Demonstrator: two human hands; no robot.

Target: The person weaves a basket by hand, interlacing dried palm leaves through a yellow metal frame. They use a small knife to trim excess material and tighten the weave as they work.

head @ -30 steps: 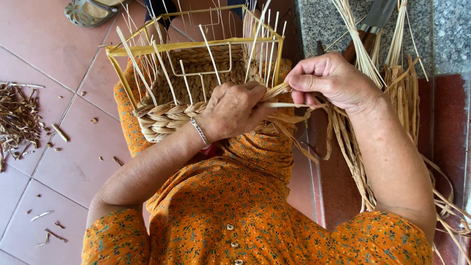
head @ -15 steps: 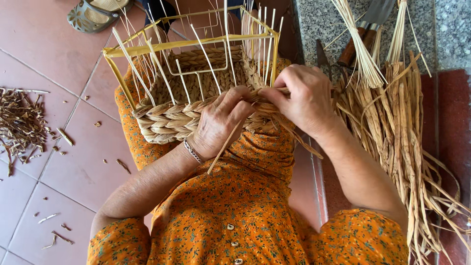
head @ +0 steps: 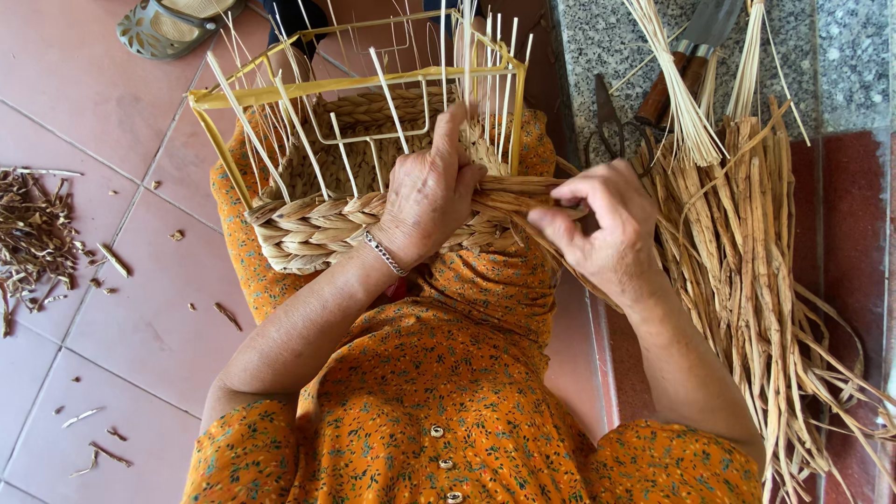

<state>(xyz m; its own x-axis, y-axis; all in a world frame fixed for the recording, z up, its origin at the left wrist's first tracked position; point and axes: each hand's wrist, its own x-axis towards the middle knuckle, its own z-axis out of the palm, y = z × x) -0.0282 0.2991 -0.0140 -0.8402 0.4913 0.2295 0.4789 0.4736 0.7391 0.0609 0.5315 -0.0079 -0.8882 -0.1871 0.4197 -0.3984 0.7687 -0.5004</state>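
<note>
A half-woven basket [head: 317,224] of dried straw on a yellow wire frame [head: 355,84] rests on my lap. My left hand [head: 425,201] presses on the woven wall, fingers reaching up between the thin upright stakes. My right hand [head: 602,233] is at the basket's right corner, pinching a twisted straw strand [head: 523,191] that runs along the top woven row. A silver bracelet [head: 385,254] sits on my left wrist.
A large bundle of dried straw [head: 756,280] lies on the right, over red and grey stone. Scissors [head: 607,126] and a wooden-handled knife [head: 686,56] lie behind it. Straw trimmings [head: 37,238] are piled on the tiles at left. A sandal [head: 173,23] lies at top left.
My right hand pulled back from the upper right to the basket's right corner, drawing the strand along the weave. My left hand slid up the wall, fingers now between the stakes.
</note>
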